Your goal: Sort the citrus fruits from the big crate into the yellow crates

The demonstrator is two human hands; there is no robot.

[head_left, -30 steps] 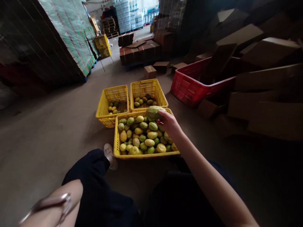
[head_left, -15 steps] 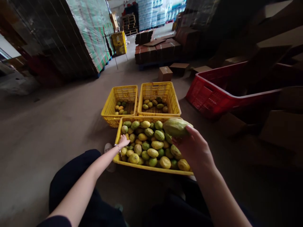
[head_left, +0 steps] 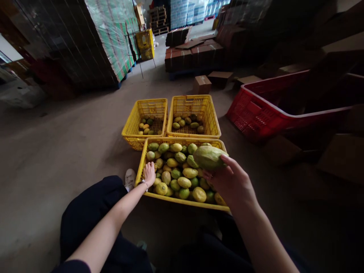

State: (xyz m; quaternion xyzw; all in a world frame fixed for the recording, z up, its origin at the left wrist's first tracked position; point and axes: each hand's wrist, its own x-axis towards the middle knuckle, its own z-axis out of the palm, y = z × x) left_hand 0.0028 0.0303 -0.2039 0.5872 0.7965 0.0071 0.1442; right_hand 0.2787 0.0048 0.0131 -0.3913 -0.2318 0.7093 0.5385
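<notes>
My right hand (head_left: pixel 234 182) is closed around a green papaya (head_left: pixel 209 157), raised above the right part of the full yellow crate (head_left: pixel 184 203). Its thumb lies along the fruit's right end, with fingers underneath. Green and yellow papayas (head_left: pixel 184 182) fill this crate in a heap. Toward the crate's left side, my left hand (head_left: pixel 149 173) reaches down among the fruit with curled fingers. The back of that hand hides whatever is beneath it.
Beyond the full crate stand two yellow crates, left (head_left: pixel 131 123) and right (head_left: pixel 214 117), each with several papayas at the bottom. A large red crate (head_left: pixel 256 108) is to the right. Farther back are cardboard boxes (head_left: pixel 201 84) and a wrapped pallet stack (head_left: pixel 110 38).
My left hand has drawn slightly nearer and its fingers now curl downward. The papaya in my right hand has shifted a little left and down. The view has shifted slightly.
</notes>
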